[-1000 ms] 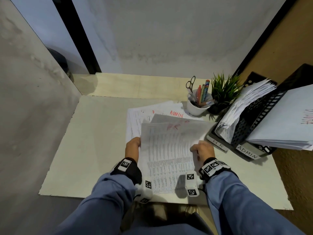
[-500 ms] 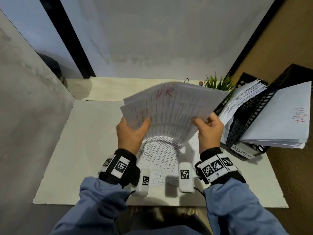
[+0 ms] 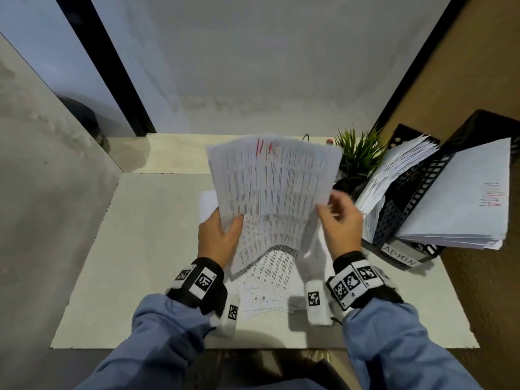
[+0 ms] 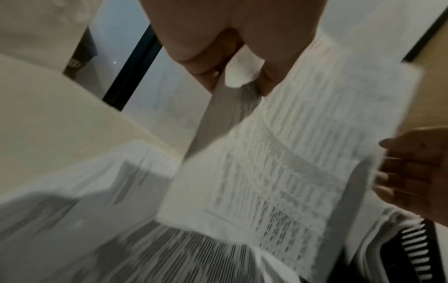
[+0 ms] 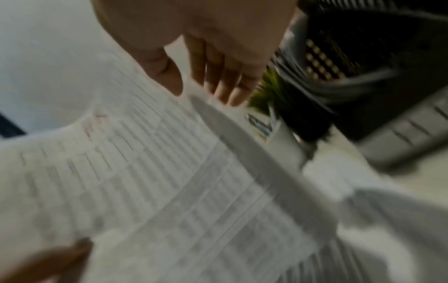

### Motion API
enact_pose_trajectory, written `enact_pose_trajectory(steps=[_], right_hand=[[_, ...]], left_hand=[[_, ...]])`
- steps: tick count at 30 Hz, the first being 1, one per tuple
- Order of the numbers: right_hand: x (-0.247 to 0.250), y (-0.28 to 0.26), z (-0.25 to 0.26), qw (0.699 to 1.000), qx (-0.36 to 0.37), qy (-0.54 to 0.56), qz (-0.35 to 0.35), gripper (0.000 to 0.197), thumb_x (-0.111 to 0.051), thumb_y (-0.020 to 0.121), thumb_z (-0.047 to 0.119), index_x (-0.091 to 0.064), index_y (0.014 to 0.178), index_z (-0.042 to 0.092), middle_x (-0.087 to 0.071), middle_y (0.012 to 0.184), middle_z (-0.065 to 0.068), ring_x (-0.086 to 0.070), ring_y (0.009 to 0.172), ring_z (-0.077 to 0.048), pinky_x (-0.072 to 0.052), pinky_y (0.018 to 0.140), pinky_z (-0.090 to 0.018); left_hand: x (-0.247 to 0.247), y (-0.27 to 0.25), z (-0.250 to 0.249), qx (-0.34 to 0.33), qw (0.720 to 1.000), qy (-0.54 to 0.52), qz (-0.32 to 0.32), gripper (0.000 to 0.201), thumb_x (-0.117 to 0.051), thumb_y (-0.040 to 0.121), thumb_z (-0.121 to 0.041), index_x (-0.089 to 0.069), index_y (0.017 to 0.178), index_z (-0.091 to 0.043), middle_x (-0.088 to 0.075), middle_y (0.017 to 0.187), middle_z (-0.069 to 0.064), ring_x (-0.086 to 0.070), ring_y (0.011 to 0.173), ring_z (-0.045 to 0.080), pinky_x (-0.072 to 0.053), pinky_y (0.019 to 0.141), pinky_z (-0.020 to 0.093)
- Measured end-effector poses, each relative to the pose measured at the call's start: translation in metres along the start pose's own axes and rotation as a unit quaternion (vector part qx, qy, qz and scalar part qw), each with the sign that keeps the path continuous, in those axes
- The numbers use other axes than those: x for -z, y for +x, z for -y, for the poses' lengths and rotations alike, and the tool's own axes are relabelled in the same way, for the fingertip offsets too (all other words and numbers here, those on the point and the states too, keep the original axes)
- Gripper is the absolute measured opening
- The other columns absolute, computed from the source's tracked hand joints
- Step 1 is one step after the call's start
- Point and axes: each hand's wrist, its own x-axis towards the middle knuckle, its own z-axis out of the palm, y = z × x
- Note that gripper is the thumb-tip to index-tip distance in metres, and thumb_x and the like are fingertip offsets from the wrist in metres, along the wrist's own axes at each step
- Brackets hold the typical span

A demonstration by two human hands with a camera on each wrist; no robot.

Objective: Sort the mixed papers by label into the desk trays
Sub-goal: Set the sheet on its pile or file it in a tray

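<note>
Head view. We hold a white printed sheet marked "HR" in red [image 3: 270, 192] upright above the pale tabletop [image 3: 135, 249]. Our left hand [image 3: 218, 239] grips the sheet's lower left edge, thumb on the front face. Our right hand [image 3: 342, 220] is at the sheet's lower right edge with its fingers [image 3: 339, 199] loosely spread; motion blur prevents us from telling whether they touch the paper. More printed white papers [image 3: 270, 280] lie flat on the tabletop below the raised sheet. To the right stands a black mesh desk tray rack [image 3: 416, 198]. Its front tray carries an "ADMIN" label [image 3: 399, 256] and a stack of white sheets [image 3: 461, 204] with red writing. The tray behind it holds a thicker fanned pile of white papers [image 3: 394, 175]. A small green potted plant [image 3: 357, 156] stands just beside the rack, behind the raised sheet.

Left wrist view. The left hand [image 4: 232, 47] pinches the sheet [image 4: 278, 162] between the thumb and the fingers [image 4: 274, 78]. The right hand [image 4: 414, 170] appears at the sheet's far edge. The picture is blurred.

Right wrist view. The right hand [image 5: 201, 44] shows straight, slightly parted fingers [image 5: 227, 84] just above the sheet's [image 5: 150, 172] edge, holding nothing that we can confirm. The plant [image 5: 271, 95] and the black rack [image 5: 363, 57] lie beyond. The left hand [image 5: 48, 262] shows at the lower left corner.
</note>
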Motion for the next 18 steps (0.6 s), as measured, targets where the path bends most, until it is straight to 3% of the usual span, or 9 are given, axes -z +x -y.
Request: enact_pose_trajectory(steps=[2,4,6,8,10,12,15,18], right_hand=[[0.017,0.017,0.011,0.986,0.093,-0.108,-0.093,0.035,-0.066,0.084,0.017,-0.058,0.117,0.011,-0.053,0.104,-0.004,-0.050,0.091,-0.013,-0.042,0.078,-0.013],[0.037,0.038,0.015,0.961,0.094,-0.196,-0.171,0.053,-0.069,0.081,0.033,-0.053,0.126,0.009,-0.046,0.116,-0.011,-0.043,0.109,-0.020,-0.033,0.086,-0.017],[0.054,0.060,0.010,0.956,-0.034,-0.216,-0.193,0.077,-0.068,0.077,0.050,-0.044,0.136,0.007,-0.038,0.132,-0.017,-0.036,0.125,-0.030,-0.031,0.098,-0.028],[0.064,0.076,-0.001,0.953,-0.176,-0.192,-0.157,0.089,-0.067,0.074,0.058,-0.038,0.139,0.005,-0.036,0.139,-0.020,-0.037,0.128,-0.036,-0.032,0.105,-0.037],[0.068,0.087,-0.013,0.952,-0.240,-0.162,-0.097,0.083,-0.073,0.072,0.048,-0.044,0.134,0.001,-0.048,0.134,-0.021,-0.049,0.120,-0.035,-0.040,0.101,-0.040],[0.070,0.094,-0.023,0.959,-0.232,-0.157,-0.039,0.055,-0.072,0.074,0.023,-0.053,0.120,-0.001,-0.060,0.119,-0.020,-0.058,0.106,-0.034,-0.048,0.092,-0.040],[0.078,0.099,-0.027,0.967,-0.188,-0.171,-0.006,0.030,-0.054,0.080,0.001,-0.055,0.109,0.006,-0.060,0.103,-0.016,-0.058,0.096,-0.031,-0.048,0.084,-0.037],[0.095,0.103,-0.026,0.975,-0.162,-0.150,-0.007,0.036,-0.047,0.079,0.002,-0.051,0.110,0.021,-0.053,0.097,-0.007,-0.054,0.090,-0.024,-0.044,0.077,-0.033]], left_hand=[[0.006,0.008,-0.021,-0.054,0.998,0.020,-0.005,0.006,-0.061,0.089,-0.018,-0.064,0.087,-0.023,-0.069,0.076,0.005,-0.066,0.067,0.019,-0.055,0.061,0.030],[0.010,0.016,-0.044,-0.119,0.991,0.065,-0.010,0.016,-0.062,0.086,-0.014,-0.061,0.073,-0.021,-0.061,0.059,0.004,-0.053,0.050,0.009,-0.044,0.051,0.018],[0.009,0.021,-0.073,-0.160,0.983,0.095,-0.003,0.027,-0.062,0.085,-0.009,-0.054,0.063,-0.023,-0.048,0.049,-0.006,-0.046,0.046,0.005,-0.032,0.045,0.009],[0.003,0.026,-0.099,-0.175,0.980,0.095,0.019,0.024,-0.060,0.085,-0.009,-0.055,0.063,-0.016,-0.049,0.048,-0.006,-0.049,0.046,0.006,-0.034,0.045,0.009],[-0.008,0.031,-0.123,-0.204,0.972,0.109,0.047,0.022,-0.057,0.086,-0.012,-0.056,0.064,-0.011,-0.057,0.051,0.001,-0.054,0.047,0.013,-0.044,0.047,0.021],[-0.024,0.036,-0.144,-0.234,0.960,0.135,0.080,0.024,-0.053,0.087,-0.013,-0.057,0.066,-0.004,-0.061,0.055,0.007,-0.056,0.051,0.021,-0.046,0.053,0.033],[-0.051,0.044,-0.172,-0.258,0.941,0.179,0.129,0.025,-0.049,0.086,-0.012,-0.055,0.064,-0.001,-0.054,0.055,0.010,-0.045,0.048,0.018,-0.036,0.049,0.030],[-0.081,0.051,-0.194,-0.273,0.916,0.243,0.163,0.024,-0.049,0.085,-0.014,-0.054,0.065,-0.003,-0.046,0.053,0.002,-0.039,0.047,0.015,-0.031,0.048,0.026]])
